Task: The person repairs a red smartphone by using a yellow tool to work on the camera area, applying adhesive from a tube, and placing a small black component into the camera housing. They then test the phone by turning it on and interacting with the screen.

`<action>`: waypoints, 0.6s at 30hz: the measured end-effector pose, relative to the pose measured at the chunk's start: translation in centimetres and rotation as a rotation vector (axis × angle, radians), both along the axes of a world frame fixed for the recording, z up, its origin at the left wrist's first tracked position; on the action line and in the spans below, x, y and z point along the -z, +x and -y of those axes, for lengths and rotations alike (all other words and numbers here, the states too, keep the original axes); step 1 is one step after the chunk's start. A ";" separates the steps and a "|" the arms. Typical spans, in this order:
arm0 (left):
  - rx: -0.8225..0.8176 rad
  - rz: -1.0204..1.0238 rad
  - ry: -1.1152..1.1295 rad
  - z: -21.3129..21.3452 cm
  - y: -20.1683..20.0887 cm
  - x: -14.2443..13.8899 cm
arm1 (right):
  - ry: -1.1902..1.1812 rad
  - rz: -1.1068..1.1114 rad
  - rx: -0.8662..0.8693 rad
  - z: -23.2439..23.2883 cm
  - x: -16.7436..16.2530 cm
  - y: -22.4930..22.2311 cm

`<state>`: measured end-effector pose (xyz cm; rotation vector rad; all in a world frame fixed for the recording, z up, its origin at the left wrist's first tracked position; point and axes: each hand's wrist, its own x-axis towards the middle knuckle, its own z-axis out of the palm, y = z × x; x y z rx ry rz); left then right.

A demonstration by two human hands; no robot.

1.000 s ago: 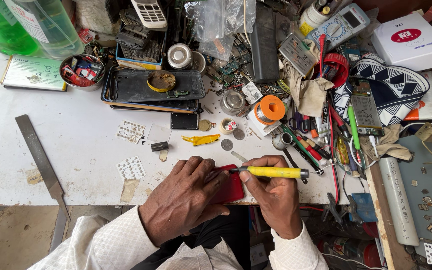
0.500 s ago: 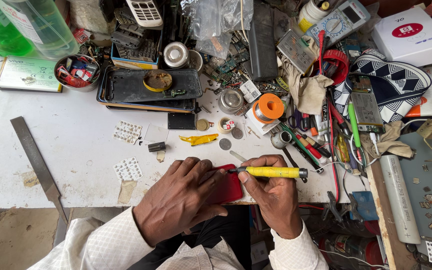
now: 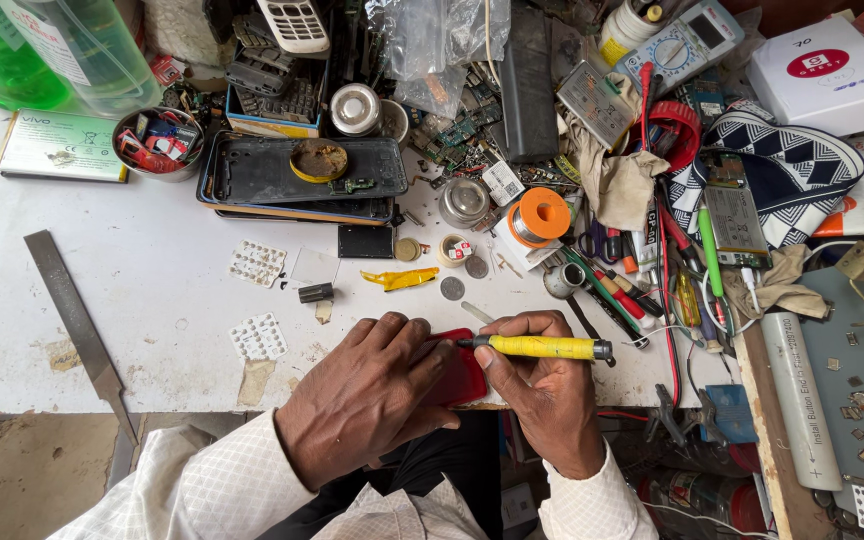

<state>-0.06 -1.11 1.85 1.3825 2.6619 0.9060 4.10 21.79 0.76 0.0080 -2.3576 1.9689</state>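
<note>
Hands meet at the near edge of the white, scuffed worktop [image 3: 152, 300]. My left hand [image 3: 372, 400] lies flat and curled over a glossy red phone-shaped piece [image 3: 464, 375], fingers pressed together on it so most of its surface is hidden. My right hand [image 3: 542, 390] is clamped around a slim yellow-handled tool [image 3: 542, 347] with dark ends, held level, its tip resting at the red piece's upper edge. The red piece sits right at the bench edge, between both hands.

Just beyond my knuckles I see a round grey coin-like disc [image 3: 452, 288], a crumpled strip of yellow tape [image 3: 399, 279] and a small dark block [image 3: 315, 292]. Two white perforated cards [image 3: 257, 262] lie to the left, and a long flat steel file [image 3: 77, 325] runs diagonally near the left edge. Farther back stands an orange solder spool [image 3: 539, 217] beside a shiny metal cup [image 3: 464, 202], with a black phone shell [image 3: 252, 172] lying flat behind.
</note>
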 end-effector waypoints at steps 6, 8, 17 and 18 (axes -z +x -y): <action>-0.019 -0.043 0.020 -0.1 0.2 0.1 | 0.037 0.007 0.018 0.2 -0.2 0.0; -0.022 -0.056 0.015 -0.1 0.2 0.2 | 0.039 -0.002 0.016 0.2 -0.2 -0.1; -0.032 -0.076 -0.007 -0.1 0.3 0.2 | 0.070 -0.021 0.020 0.4 -0.1 -0.1; -0.033 -0.084 -0.005 -0.2 0.3 0.2 | 0.074 -0.018 0.023 0.4 -0.1 -0.1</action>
